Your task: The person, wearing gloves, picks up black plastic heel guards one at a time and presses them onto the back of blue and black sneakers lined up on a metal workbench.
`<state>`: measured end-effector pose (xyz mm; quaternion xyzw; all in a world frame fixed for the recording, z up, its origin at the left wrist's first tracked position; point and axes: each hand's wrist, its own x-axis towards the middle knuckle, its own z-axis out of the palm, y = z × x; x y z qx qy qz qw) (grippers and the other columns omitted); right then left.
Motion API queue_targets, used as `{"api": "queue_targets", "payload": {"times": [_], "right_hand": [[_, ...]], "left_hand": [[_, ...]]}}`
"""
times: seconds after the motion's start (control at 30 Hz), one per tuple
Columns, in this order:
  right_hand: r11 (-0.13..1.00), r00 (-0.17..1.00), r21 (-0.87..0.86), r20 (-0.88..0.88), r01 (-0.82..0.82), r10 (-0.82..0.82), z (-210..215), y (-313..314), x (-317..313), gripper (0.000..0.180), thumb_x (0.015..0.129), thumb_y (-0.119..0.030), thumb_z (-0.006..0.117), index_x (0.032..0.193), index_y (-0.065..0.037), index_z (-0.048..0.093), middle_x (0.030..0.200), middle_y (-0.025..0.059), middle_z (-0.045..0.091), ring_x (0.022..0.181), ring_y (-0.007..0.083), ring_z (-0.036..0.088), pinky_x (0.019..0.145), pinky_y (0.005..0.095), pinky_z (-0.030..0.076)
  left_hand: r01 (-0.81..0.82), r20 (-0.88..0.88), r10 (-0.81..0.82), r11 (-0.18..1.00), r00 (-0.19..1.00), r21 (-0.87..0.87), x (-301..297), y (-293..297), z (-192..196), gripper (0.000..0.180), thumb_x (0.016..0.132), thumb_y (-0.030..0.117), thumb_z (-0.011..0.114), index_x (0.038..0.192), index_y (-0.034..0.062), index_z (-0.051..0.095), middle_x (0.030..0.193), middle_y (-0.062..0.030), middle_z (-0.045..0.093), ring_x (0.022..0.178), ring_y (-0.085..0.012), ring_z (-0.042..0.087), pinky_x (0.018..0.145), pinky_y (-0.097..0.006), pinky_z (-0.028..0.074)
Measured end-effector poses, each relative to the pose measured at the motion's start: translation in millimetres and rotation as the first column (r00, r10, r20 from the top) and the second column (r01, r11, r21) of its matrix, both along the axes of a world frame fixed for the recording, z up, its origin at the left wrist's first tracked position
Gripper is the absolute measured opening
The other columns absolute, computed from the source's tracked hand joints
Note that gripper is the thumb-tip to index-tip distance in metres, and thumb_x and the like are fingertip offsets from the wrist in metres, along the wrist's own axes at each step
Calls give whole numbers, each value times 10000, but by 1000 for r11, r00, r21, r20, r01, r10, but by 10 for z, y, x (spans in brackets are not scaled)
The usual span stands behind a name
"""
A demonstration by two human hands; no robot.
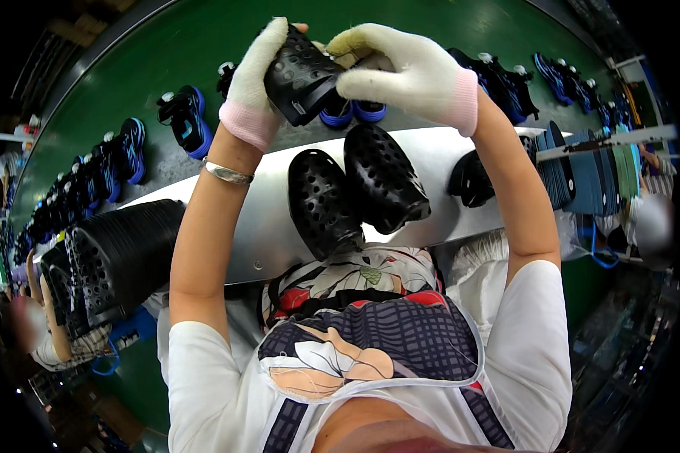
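Observation:
Up over the green surface, my left hand [255,84], in a white knit glove, grips a black perforated shoe-shaped shell [301,74]. My right hand [414,79], gloved the same way, has its thumb and curled fingers at the shell's right edge; its inner side is partly hidden. Yellowish stains mark that glove's fingertips. Below them, two more perforated shells lie side by side on the silver metal ledge [263,234]: a left one [323,198] and a right one [382,175]. Partly behind my hands stand blue-soled shoes [369,113].
A long stack of black perforated shells [121,253] rests at the left. Rows of black-and-blue shoes [132,155] line the green surface [227,45]. On the right are a black piece [472,181], blue-grey flat insoles [582,181] and a metal bar [612,142]. People work at both sides.

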<state>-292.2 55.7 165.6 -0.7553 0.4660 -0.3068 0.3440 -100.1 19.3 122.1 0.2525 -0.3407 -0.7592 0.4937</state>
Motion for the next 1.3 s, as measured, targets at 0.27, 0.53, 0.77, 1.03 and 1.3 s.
{"api": "queue_targets", "payload": {"times": [0.27, 0.53, 0.77, 1.03, 1.3], "right_hand": [[999, 925, -13, -376, 43, -45, -59, -165, 455, 507, 787, -492, 559, 817, 7, 643, 655, 159, 625, 647, 288, 643, 642, 356, 511], [980, 706, 174, -706, 93, 58, -167, -237, 93, 458, 801, -440, 542, 883, -2, 646, 811, 213, 650, 794, 346, 641, 738, 393, 503], [935, 619, 338, -758, 105, 205, -366, -584, -22, 509, 794, -456, 583, 924, 30, 658, 793, 210, 633, 753, 309, 607, 718, 372, 472], [955, 371, 259, -909, 143, 191, -409, -1061, 279, 487, 816, -437, 539, 922, 15, 685, 827, 204, 665, 779, 325, 650, 734, 384, 511], [955, 334, 228, -930, 192, 154, -576, -930, 477, 452, 840, -408, 504, 938, -11, 696, 917, 186, 678, 861, 322, 659, 778, 392, 520]], "left_hand": [[-315, -25, 317, 948, 948, 52, 114, -252, -329, 274, 891, 364, 631, 929, 99, 574, 798, -29, 593, 697, -129, 577, 646, -271, 506], [194, 729, 85, 937, 679, -290, 198, -121, -768, 516, 886, 479, 558, 1074, 0, 597, 884, -103, 625, 802, -194, 595, 775, -304, 481], [528, 781, 461, 576, 421, -624, 5, -156, -1432, 271, 850, 268, 585, 1045, 85, 631, 1007, -119, 592, 951, -326, 572, 818, -419, 484], [437, 767, 546, 631, 337, -641, -176, -128, -1464, 199, 856, 234, 579, 997, 114, 651, 954, -62, 596, 937, -274, 586, 781, -405, 504], [423, 827, 487, 711, 281, -562, -190, -180, -1503, 191, 845, 222, 588, 982, 108, 658, 968, -70, 602, 932, -286, 591, 774, -413, 498]]}}
